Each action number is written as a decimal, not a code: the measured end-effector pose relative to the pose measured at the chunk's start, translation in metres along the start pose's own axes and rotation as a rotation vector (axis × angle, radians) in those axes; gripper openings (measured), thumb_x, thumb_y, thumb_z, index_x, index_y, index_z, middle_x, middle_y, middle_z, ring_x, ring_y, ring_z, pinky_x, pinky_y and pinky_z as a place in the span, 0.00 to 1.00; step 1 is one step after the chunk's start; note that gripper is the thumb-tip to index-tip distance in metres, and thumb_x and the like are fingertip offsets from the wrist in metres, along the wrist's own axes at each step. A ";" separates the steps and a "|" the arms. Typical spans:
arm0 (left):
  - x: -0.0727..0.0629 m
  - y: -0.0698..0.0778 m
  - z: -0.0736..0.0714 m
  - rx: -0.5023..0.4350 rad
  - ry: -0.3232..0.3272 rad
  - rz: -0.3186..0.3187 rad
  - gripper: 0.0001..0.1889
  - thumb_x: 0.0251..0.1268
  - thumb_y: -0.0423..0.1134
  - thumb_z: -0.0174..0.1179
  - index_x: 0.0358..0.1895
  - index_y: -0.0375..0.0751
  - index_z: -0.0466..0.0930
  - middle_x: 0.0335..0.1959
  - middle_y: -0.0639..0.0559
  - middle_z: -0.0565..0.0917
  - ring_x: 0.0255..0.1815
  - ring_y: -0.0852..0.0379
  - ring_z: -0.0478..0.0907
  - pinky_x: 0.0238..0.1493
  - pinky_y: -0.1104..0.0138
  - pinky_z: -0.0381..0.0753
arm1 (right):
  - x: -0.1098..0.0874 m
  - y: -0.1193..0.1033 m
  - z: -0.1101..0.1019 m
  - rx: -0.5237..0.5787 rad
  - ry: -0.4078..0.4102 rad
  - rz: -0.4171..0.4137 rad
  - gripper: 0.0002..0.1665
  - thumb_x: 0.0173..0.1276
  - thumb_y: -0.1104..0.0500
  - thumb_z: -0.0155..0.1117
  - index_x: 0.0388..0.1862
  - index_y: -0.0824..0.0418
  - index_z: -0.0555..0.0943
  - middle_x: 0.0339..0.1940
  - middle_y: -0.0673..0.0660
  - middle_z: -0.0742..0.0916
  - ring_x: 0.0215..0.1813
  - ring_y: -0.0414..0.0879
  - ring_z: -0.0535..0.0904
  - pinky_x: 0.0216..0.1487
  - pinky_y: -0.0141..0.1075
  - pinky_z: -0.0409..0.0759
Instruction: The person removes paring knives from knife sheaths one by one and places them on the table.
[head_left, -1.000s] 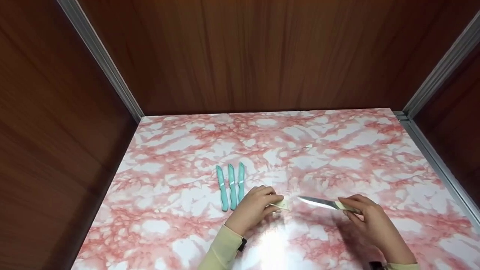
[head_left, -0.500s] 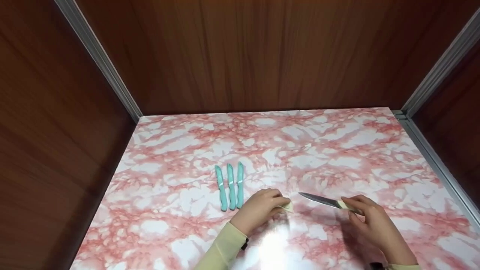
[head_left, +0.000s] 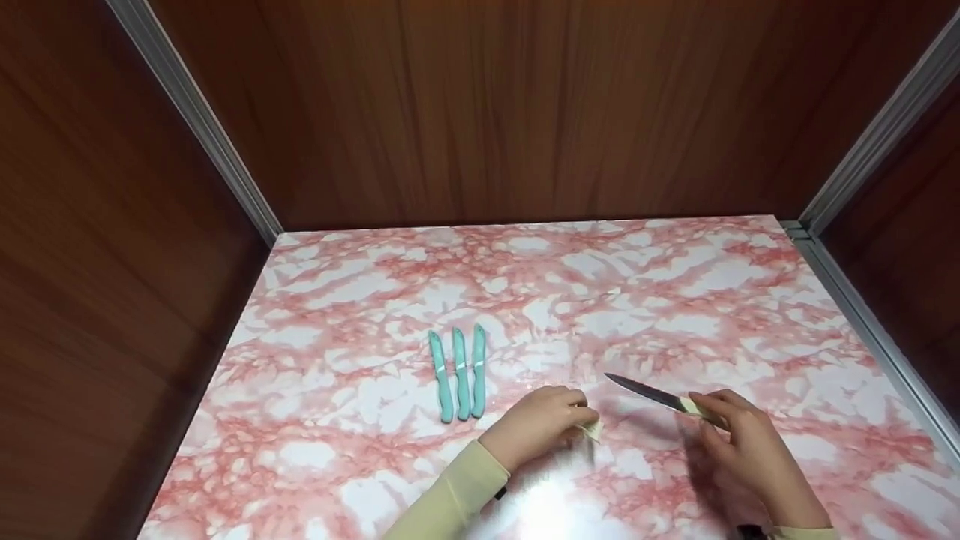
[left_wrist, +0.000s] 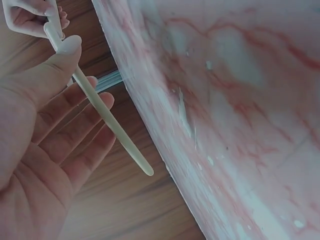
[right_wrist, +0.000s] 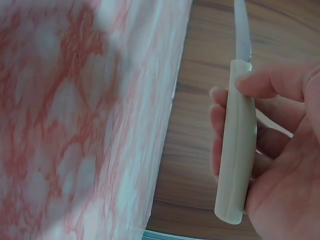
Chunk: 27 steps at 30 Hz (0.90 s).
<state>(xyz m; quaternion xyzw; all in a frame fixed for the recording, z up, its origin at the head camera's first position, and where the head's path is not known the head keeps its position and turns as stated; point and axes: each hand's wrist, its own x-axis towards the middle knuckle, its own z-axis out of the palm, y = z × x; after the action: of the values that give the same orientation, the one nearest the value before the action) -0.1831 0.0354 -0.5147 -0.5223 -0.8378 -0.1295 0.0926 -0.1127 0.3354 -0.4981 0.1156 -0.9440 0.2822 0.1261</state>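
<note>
The knife (head_left: 641, 388), gripped in the right hand (head_left: 742, 442), is best held clear of the left hand (head_left: 538, 426), by which an apparent sheath (left_wrist: 111, 120) is pinched.

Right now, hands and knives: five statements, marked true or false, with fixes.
1. The right hand grips a knife. True.
2. That knife's blade is covered. False: the blade is bare.
3. The left hand pinches a slim pale piece. True.
4. Five turquoise knives lie on the table. False: three turquoise knives lie on the table.
5. The turquoise knives are stacked in a pile. False: they lie side by side.
</note>
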 end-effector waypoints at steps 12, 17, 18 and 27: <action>0.025 0.000 0.003 0.082 -0.056 0.031 0.11 0.57 0.50 0.66 0.43 0.58 0.83 0.42 0.63 0.78 0.45 0.64 0.74 0.50 0.72 0.70 | 0.005 -0.003 0.003 -0.054 0.030 0.160 0.18 0.59 0.70 0.65 0.50 0.72 0.81 0.41 0.62 0.82 0.39 0.55 0.81 0.37 0.49 0.80; 0.035 0.000 0.008 0.137 -0.050 0.060 0.11 0.56 0.53 0.64 0.42 0.60 0.83 0.43 0.63 0.79 0.46 0.64 0.75 0.47 0.72 0.71 | 0.007 -0.003 0.005 -0.051 0.026 0.203 0.17 0.58 0.69 0.66 0.48 0.72 0.81 0.40 0.62 0.82 0.40 0.56 0.81 0.40 0.52 0.79; 0.037 0.000 0.009 0.143 -0.047 0.061 0.11 0.55 0.53 0.64 0.42 0.60 0.83 0.43 0.63 0.79 0.46 0.64 0.75 0.47 0.72 0.72 | 0.007 -0.003 0.006 -0.047 0.025 0.212 0.17 0.58 0.69 0.66 0.48 0.72 0.82 0.40 0.62 0.83 0.40 0.56 0.81 0.41 0.52 0.79; 0.054 -0.002 0.012 0.152 -0.054 0.062 0.10 0.57 0.52 0.63 0.43 0.61 0.84 0.43 0.63 0.80 0.45 0.65 0.76 0.49 0.73 0.73 | 0.010 -0.004 0.014 -0.031 0.035 0.286 0.19 0.57 0.63 0.72 0.46 0.71 0.83 0.37 0.61 0.83 0.36 0.53 0.80 0.37 0.48 0.79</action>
<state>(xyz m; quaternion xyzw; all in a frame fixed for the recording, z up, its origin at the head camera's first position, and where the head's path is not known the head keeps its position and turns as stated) -0.2089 0.0845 -0.5111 -0.5426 -0.8309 -0.0484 0.1135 -0.1231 0.3226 -0.5042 -0.0271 -0.9527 0.2847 0.1029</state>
